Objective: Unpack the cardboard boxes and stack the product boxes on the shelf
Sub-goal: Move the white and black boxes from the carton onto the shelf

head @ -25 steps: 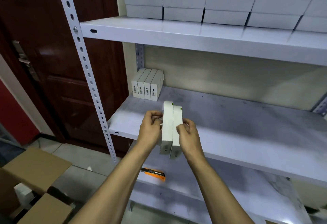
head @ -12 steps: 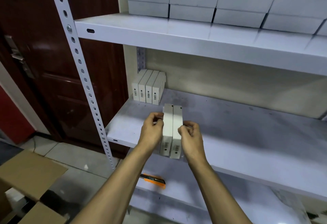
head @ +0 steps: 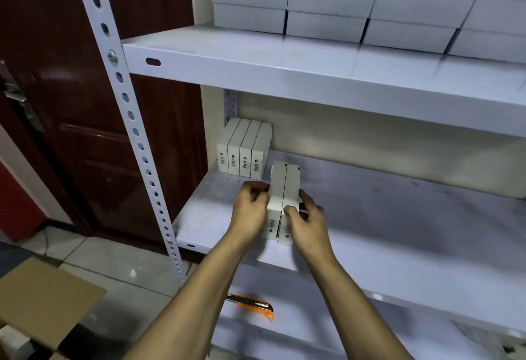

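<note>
Two white product boxes stand on edge side by side over the middle shelf, pressed together between my hands. My left hand grips the left box from its left side. My right hand grips the right box, thumb on its front. Several matching white boxes stand in a row at the shelf's back left corner, barcodes facing me. An open cardboard box sits on the floor at lower left.
The upper shelf carries stacked white boxes. A perforated white upright runs down the left. An orange utility knife lies on the lower shelf. A dark red door is behind at left.
Both hands have carried the pair of boxes forward and deeper over the middle shelf, toward the row at the back left. My view has come closer to the shelf.
</note>
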